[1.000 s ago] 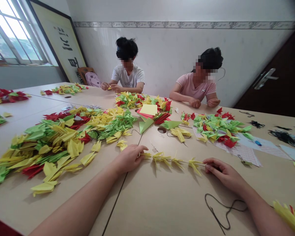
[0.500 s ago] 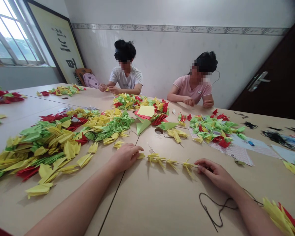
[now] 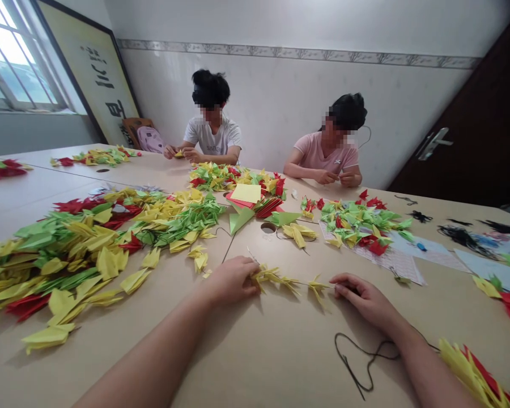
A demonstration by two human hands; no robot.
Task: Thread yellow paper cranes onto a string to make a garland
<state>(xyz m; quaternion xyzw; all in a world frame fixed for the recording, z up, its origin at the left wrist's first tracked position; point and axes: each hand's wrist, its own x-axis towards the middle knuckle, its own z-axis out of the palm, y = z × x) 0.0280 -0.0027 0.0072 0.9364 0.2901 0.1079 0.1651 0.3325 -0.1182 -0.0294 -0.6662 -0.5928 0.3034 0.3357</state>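
A short row of yellow folded paper cranes hangs on a dark string, just above the table in front of me. My left hand is closed at the row's left end, its fingers curled round the cranes there and hiding part of them. Beyond the right end, my right hand pinches the string, thumb against forefinger. A thin needle-like tip sticks up beside my left fingers. The loose black cord curls on the table below my right wrist.
A large heap of yellow, green and red cranes spreads at the left. Paper squares lie mid-table near a cable hole. Another pile sits on printed sheets at the right. Two people work across the table.
My left hand has moved right along the string and closed over the leftmost cranes. My right hand keeps its pinch. The view has shifted slightly right.
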